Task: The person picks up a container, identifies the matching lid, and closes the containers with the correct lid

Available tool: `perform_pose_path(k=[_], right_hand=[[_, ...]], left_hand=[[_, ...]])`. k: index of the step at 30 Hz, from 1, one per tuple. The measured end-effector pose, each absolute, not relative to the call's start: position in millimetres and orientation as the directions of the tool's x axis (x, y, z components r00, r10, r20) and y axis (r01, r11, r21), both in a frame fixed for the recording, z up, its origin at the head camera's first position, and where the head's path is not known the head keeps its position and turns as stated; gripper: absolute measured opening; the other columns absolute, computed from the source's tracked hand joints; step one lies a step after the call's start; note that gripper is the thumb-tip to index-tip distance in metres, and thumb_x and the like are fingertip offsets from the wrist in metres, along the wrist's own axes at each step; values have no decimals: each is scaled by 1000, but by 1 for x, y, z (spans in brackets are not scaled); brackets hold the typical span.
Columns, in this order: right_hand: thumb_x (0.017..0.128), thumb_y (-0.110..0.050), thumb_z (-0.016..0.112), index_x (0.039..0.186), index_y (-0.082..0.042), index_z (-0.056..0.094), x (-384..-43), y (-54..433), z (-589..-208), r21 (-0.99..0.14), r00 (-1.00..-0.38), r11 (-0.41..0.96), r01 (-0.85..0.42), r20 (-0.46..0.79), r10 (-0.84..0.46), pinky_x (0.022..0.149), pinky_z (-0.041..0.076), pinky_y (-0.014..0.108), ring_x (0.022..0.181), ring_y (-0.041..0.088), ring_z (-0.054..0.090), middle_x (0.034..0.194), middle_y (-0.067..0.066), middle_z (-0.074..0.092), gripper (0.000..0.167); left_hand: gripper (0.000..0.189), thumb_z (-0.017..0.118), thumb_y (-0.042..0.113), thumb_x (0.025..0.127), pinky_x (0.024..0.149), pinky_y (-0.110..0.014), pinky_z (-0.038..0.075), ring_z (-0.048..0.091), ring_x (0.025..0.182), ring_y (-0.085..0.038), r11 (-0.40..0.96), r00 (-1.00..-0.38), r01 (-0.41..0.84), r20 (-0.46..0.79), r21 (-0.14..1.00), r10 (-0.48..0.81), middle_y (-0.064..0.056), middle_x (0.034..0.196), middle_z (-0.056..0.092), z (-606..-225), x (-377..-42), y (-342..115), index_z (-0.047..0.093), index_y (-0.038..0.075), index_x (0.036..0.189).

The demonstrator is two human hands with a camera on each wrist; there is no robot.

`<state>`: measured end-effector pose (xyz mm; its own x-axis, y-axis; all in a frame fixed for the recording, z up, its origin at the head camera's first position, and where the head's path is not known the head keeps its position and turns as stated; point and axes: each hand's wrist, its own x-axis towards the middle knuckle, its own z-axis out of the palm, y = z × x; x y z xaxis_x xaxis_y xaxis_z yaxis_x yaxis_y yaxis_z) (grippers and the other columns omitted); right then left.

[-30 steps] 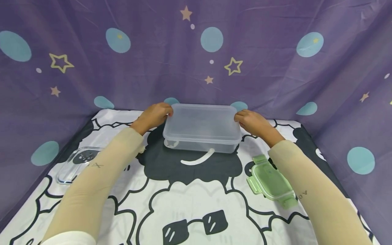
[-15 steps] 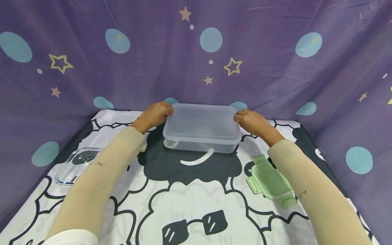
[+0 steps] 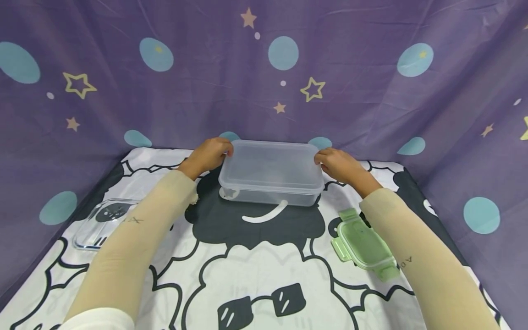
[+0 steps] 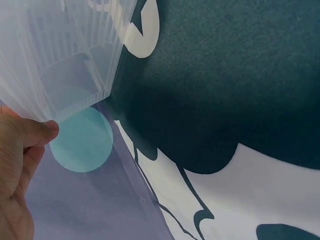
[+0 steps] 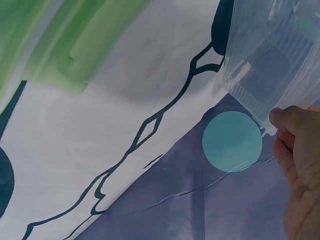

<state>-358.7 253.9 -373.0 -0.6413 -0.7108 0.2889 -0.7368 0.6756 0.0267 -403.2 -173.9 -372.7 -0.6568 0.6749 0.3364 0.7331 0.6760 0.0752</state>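
A frosted clear plastic storage container (image 3: 272,167) with its flat lid on top sits at the far middle of the table. At its far left corner my left hand (image 3: 211,153) grips the rim, thumb bent in toward the fingers. My right hand (image 3: 337,164) grips the far right corner in the same way. The left wrist view has the left thumb (image 4: 42,132) against the corner of the container (image 4: 70,65), whose side is ribbed. Up close in the right wrist view, the right thumb (image 5: 287,120) presses on the container's rim; the fingertips behind it are partly hidden.
On the left a clear glass dish (image 3: 92,229) lies partly behind the left sleeve. A green lid with side clips (image 3: 365,243) lies on the right, partly behind the right sleeve. The patterned tablecloth (image 3: 255,270) meets a purple curtain (image 3: 264,101) behind the container.
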Motion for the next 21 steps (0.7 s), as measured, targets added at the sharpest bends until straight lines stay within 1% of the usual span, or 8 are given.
perform_pose_path(k=[6, 12, 15, 19, 21], right_hand=[[87, 10, 69, 98, -4, 69, -359, 254, -376, 7, -653, 689, -725, 311, -691, 77, 57, 48, 91, 34, 67, 102, 13, 70, 18], [87, 11, 67, 99, -4, 69, -358, 253, -375, -14, -668, 700, -714, 312, -676, 73, 56, 47, 85, 33, 67, 99, 12, 69, 19], [88, 13, 64, 102, -3, 71, -357, 253, -373, -37, -686, 708, -705, 285, -669, 75, 57, 48, 89, 35, 68, 103, 13, 70, 23], [88, 16, 59, 108, -2, 72, -358, 252, -369, -72, -717, 727, -683, 253, -649, 82, 56, 50, 99, 38, 68, 111, 14, 71, 30], [89, 15, 58, 110, -2, 72, -359, 251, -367, -78, -725, 734, -675, 257, -639, 84, 56, 50, 101, 38, 68, 112, 14, 71, 31]], left_hand=[[26, 62, -19, 84, 83, -44, 56, 66, 99, -31, 675, -662, 731, 344, 100, 666, -12, 105, 71, -376, -405, -175, 74, 3, 92], [26, 60, -19, 84, 81, -45, 57, 67, 94, -32, 663, -647, 742, 367, 99, 668, -13, 102, 71, -376, -405, -176, 73, 2, 91], [27, 59, -20, 84, 82, -45, 57, 67, 97, -33, 669, -653, 738, 347, 91, 673, -14, 104, 71, -374, -404, -175, 73, 1, 92], [32, 60, -22, 83, 87, -45, 56, 65, 106, -34, 692, -686, 714, 293, 102, 665, -14, 112, 70, -370, -402, -173, 75, 1, 98], [33, 60, -22, 84, 89, -45, 56, 64, 109, -34, 702, -703, 702, 277, 119, 655, -15, 115, 69, -369, -400, -172, 75, 1, 102]])
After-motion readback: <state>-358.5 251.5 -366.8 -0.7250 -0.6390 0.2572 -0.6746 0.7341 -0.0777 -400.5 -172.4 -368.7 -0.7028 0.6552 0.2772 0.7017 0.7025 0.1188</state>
